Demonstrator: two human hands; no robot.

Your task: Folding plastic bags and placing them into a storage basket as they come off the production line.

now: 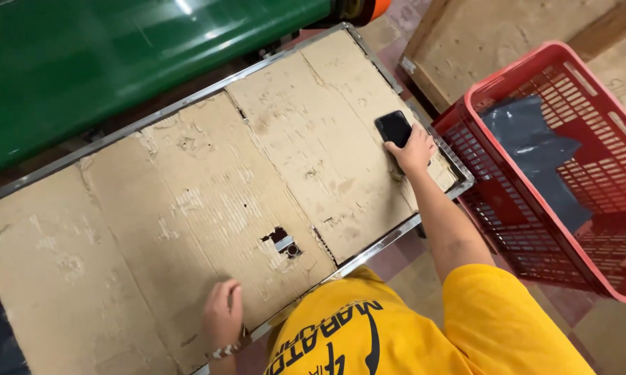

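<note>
My right hand (413, 149) reaches out over the right end of a metal-framed table (396, 236) covered with worn cardboard sheets (209, 201). Its fingers rest on a black phone (393, 128) that lies flat on the cardboard. My left hand (223, 316) lies on the cardboard at the table's near edge, fingers curled loosely, holding nothing; a beaded bracelet circles its wrist. A torn hole (282, 241) in the cardboard shows metal underneath, between the two hands.
A red plastic crate (479, 173) stands on the floor to the right of the table, with a dark grey plastic bag (535, 153) inside. A green conveyor belt (119, 55) runs along the far side. A wooden board (507, 35) lies at the top right.
</note>
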